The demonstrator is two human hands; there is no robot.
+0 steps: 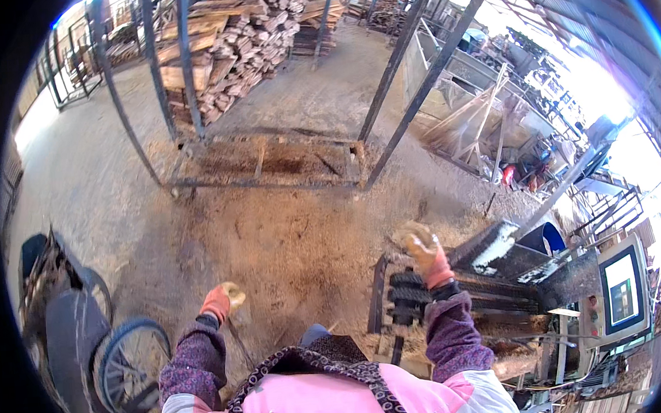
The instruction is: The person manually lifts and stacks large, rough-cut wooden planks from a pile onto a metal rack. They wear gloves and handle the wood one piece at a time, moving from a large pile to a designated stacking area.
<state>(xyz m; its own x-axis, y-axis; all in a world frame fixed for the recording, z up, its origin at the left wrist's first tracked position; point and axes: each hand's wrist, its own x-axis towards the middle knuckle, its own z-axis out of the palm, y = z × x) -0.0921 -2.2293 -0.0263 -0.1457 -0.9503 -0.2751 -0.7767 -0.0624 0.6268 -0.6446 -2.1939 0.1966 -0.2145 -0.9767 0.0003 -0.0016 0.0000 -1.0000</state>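
Note:
Both of my hands wear orange gloves with yellowish fingers. My left hand is held out over the dusty floor, its fingers curled in; whatever they hold, if anything, is hidden. Below it a thin dark rod slants down, and I cannot tell whether the hand touches it. My right hand is raised just above the dark rollers of a machine. Its fingers are smeared by motion, so their hold does not show.
A metal frame with tall posts stands ahead, with stacked boards behind it. At the left is a wheeled cart with a spoked wheel. A control screen stands right, near a large bin with scrap strips.

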